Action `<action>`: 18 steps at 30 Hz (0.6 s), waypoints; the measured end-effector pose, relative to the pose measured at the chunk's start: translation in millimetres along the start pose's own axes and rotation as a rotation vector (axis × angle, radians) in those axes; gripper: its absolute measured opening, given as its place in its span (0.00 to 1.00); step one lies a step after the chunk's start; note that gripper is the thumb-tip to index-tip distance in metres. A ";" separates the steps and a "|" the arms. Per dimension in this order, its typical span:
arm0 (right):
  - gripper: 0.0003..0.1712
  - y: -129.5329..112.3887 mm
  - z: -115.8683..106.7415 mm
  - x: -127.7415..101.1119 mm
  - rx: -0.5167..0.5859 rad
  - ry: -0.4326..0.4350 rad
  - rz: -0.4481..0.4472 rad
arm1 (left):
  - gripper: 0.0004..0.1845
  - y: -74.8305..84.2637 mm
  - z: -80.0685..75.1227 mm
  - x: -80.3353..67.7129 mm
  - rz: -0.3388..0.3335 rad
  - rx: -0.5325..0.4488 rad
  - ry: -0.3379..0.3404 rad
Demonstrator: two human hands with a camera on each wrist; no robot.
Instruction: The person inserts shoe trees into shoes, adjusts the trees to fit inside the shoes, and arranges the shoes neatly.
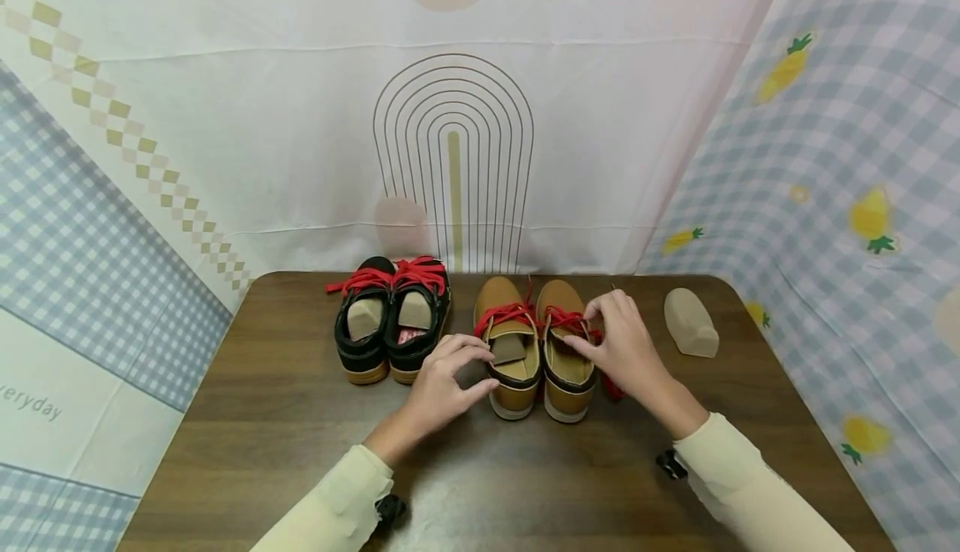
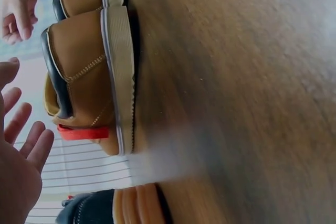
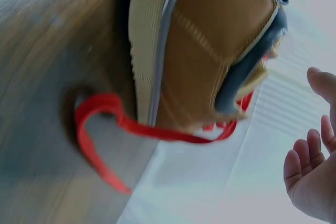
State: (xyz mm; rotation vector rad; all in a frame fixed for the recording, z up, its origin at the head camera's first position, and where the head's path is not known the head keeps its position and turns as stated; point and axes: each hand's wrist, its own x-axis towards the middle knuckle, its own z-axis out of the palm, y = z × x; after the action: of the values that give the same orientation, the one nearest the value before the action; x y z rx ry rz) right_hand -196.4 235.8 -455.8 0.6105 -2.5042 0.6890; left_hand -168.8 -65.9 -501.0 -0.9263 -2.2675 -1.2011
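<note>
Nearest the table's [image 1: 300,452] front edge, left hand [image 1: 442,385] hovers with fingers loosely spread, empty, beside the left tan shoe [image 1: 512,352]. Right hand [image 1: 626,348] pinches the red lace [image 1: 573,318] on the right tan shoe [image 1: 566,352]. Toward the far edge: black shoes [image 1: 390,318], insert [image 1: 690,323].

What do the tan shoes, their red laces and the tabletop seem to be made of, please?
Tan shoes: matte suede-like or fabric uppers with visible stitching, ribbed pale soles that look like rubber.
Red laces: flat woven tape, probably textile.
Tabletop: dark wood grain with a slight sheen, possibly laminate.
</note>
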 end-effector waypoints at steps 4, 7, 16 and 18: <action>0.30 10.9 -12.1 -7.0 -0.025 0.014 0.012 | 0.20 4.4 2.7 2.5 0.078 0.035 0.005; 0.30 19.5 -20.1 -11.4 -0.039 0.029 0.003 | 0.21 8.7 5.6 4.9 0.120 0.040 0.003; 0.34 52.4 -45.4 -27.3 -0.104 0.063 -0.044 | 0.25 21.5 21.9 13.4 0.256 0.021 -0.021; 0.33 60.0 -51.0 -31.6 -0.115 0.067 -0.047 | 0.25 23.4 26.4 14.5 0.285 0.038 -0.027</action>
State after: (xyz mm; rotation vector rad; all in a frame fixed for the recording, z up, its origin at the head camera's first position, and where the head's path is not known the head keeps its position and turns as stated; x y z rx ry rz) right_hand -186.7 320.0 -455.1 0.5923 -2.4405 0.5346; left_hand -163.3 -29.0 -493.2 -1.2094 -2.0828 -1.0225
